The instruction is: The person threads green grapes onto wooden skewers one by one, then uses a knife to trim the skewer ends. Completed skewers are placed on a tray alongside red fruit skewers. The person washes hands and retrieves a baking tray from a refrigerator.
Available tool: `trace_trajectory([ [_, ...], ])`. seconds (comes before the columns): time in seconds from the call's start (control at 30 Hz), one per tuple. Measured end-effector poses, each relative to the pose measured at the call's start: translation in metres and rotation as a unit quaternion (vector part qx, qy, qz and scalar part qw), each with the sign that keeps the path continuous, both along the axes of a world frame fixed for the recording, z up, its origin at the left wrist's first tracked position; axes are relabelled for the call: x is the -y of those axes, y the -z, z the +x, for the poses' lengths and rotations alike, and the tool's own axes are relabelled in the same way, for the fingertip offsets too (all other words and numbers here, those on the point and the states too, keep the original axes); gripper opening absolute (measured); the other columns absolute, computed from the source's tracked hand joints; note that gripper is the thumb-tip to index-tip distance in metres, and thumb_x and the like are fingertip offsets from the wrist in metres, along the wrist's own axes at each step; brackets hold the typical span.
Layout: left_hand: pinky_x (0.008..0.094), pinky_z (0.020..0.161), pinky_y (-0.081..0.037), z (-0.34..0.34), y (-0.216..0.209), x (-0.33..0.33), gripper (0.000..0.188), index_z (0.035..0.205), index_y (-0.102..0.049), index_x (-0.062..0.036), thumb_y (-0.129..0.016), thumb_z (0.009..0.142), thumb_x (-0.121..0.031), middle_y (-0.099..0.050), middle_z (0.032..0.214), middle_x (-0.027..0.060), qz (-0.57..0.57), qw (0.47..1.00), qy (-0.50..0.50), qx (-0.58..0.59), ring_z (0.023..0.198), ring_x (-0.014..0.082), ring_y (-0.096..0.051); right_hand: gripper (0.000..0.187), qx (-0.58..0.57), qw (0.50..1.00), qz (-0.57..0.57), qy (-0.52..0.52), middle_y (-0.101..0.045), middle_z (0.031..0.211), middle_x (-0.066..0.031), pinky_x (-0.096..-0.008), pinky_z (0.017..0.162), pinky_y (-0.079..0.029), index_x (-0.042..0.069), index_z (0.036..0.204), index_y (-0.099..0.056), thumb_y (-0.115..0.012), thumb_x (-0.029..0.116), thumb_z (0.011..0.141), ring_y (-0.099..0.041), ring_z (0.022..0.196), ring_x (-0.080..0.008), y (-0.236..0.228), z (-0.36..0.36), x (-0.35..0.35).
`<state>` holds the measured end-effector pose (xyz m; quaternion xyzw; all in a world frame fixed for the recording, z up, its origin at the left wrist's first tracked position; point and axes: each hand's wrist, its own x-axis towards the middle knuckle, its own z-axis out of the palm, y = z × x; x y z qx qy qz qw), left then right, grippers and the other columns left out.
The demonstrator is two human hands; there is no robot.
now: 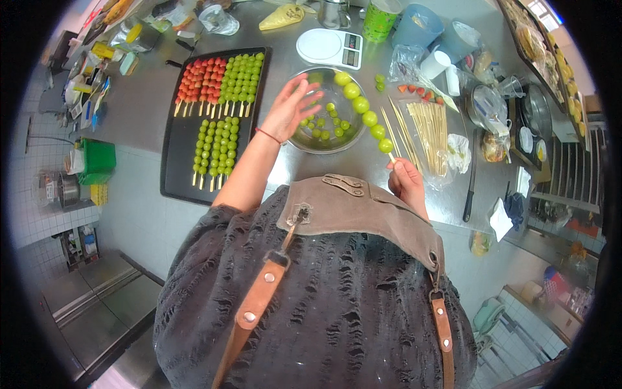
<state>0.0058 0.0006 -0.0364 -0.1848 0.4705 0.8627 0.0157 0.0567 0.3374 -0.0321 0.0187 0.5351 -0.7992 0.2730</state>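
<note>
My right hand [406, 180] pinches the bare lower end of a skewer of green grapes [369, 118], which slants up and left over the right rim of a metal bowl [300, 144]. Several loose grapes [339, 131] lie in the bowl. My left hand [293, 109] is raised over the bowl's left side, fingers spread, holding nothing. Left of it, a black tray [178, 170] carries finished-looking rows: strawberry skewers [202, 79] at the back left, grape skewers [241, 79] beside them, and more grape skewers [216, 148] in front.
Bare bamboo skewers [428, 133] lie right of the bowl, with strawberries [422, 93] behind them. A white kitchen scale [319, 47] stands behind the bowl. A long knife [471, 188] lies farther right. Plastic tubs [420, 26] and a green cup [381, 23] stand at the back.
</note>
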Motion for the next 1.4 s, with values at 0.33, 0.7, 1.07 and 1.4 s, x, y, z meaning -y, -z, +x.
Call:
trace_trajectory([
  [0.33,0.0357,0.084,-0.056,-0.022,0.146,0.002,0.028,0.114,-0.068,-0.0092,-0.069,0.087,-0.015,-0.071,0.103,0.0108,-0.590,0.786,0.183,-0.025,0.094,0.0258,-0.070,0.020,0.028,0.996,0.022,0.078,-0.039,0.055,0.0068,-0.0230,0.046,-0.022,0.004,0.101,-0.063,-0.053,0.021,0.104,-0.028,0.046,-0.0041,0.020,-0.001,-0.022],
  [0.7,0.0401,0.081,-0.054,-0.061,0.159,0.004,0.015,0.100,-0.073,-0.0142,-0.069,0.086,-0.016,-0.070,0.094,0.0099,-0.682,0.712,0.165,-0.019,0.087,0.0283,-0.068,0.020,0.063,0.991,0.084,0.083,-0.040,0.055,0.0070,-0.0220,0.047,-0.022,0.004,0.102,-0.064,-0.053,0.022,0.104,-0.030,0.049,-0.0035,0.029,-0.023,-0.031],
  [1.07,0.0376,0.090,-0.045,-0.063,0.155,-0.032,0.031,0.114,-0.069,-0.0212,-0.075,0.084,-0.022,-0.064,0.112,0.0004,-0.737,0.597,0.302,-0.099,0.108,0.0211,-0.059,0.021,0.063,0.991,0.110,0.047,-0.042,0.058,0.0073,-0.0213,0.048,-0.023,0.004,0.100,-0.065,-0.055,0.021,0.103,-0.031,0.051,-0.0030,0.026,-0.040,-0.024],
  [1.4,0.0300,0.106,-0.051,-0.044,0.019,0.000,0.040,0.141,-0.044,-0.0024,-0.050,0.101,-0.002,-0.055,0.136,0.0169,0.301,0.949,0.047,-0.085,0.124,0.0202,-0.058,0.019,-0.003,0.994,0.104,-0.043,-0.044,0.063,0.0091,-0.0202,0.049,-0.022,0.003,0.101,-0.065,-0.056,0.019,0.102,-0.031,0.054,-0.0014,-0.021,-0.026,-0.023],
])
